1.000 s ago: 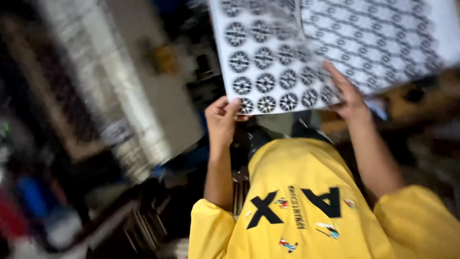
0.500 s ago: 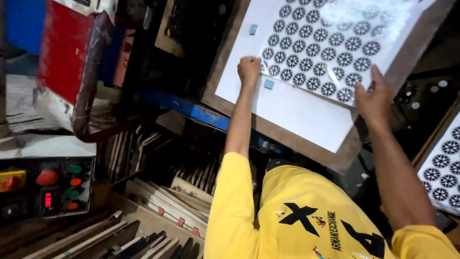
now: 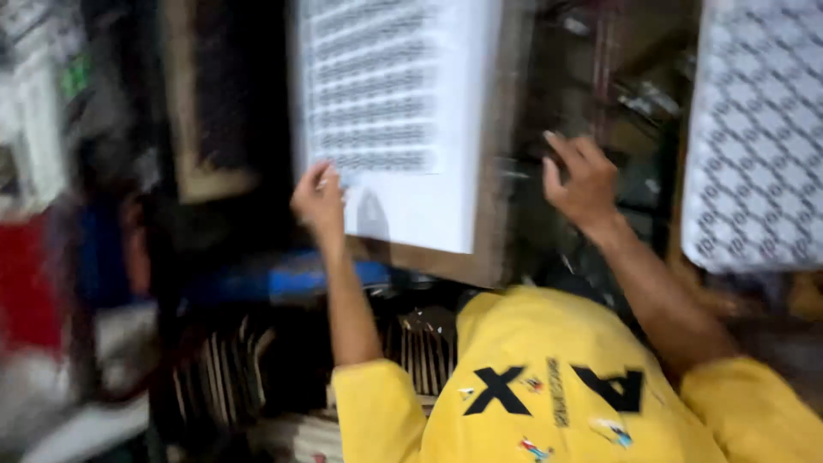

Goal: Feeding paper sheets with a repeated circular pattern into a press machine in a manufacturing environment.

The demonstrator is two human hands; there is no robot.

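The framed screen (image 3: pixel 411 129), white with rows of dark printed marks, stands ahead of me. My left hand (image 3: pixel 319 199) pinches its lower left edge, fingers curled. My right hand (image 3: pixel 583 182) hangs released, fingers spread, just beside the wooden frame's right side. A second patterned sheet (image 3: pixel 759 129) shows far right.

The frame (image 3: pixel 493 214) looked like plain matt wood, and the sheet (image 3: pixel 403 111) stretched in it looked smooth, white and matt, printed with dark rows. The shirt (image 3: pixel 549 386) was yellow cloth, soft and matt. A second patterned sheet (image 3: pixel 759 129) looked matt too, though blurred.
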